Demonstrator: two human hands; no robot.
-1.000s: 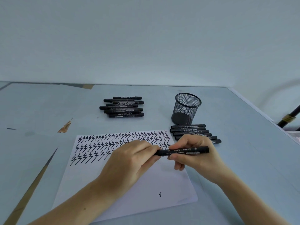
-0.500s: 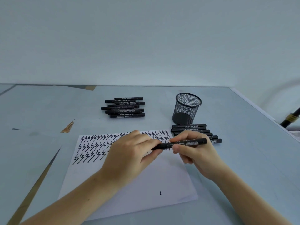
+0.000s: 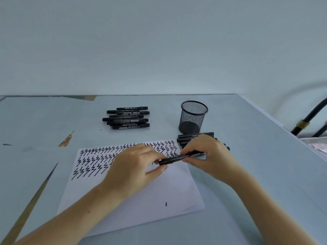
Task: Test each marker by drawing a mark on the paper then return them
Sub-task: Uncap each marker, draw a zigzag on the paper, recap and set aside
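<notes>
A black marker (image 3: 178, 157) lies nearly level above the white paper (image 3: 155, 193), held between both hands. My left hand (image 3: 136, 170) pinches its left end, where the cap is. My right hand (image 3: 210, 156) grips the barrel's right half with curled fingers. Rows of black zigzag marks (image 3: 93, 161) cover the paper's upper part, and one small mark (image 3: 166, 203) sits low on the sheet. A row of black markers (image 3: 194, 137) lies just behind my right hand, partly hidden by it. A second pile of black markers (image 3: 128, 118) rests farther back.
A black mesh pen cup (image 3: 193, 116) stands behind the right-hand markers. The grey table (image 3: 256, 174) ends at a pale edge on the right, with black tubing (image 3: 308, 119) beyond it. Torn patches (image 3: 66, 139) show in the table's covering at the left.
Both hands have drifted slightly away from me with the marker. Its left end has dipped, so it now tilts, and my left fingers have shifted on the cap end.
</notes>
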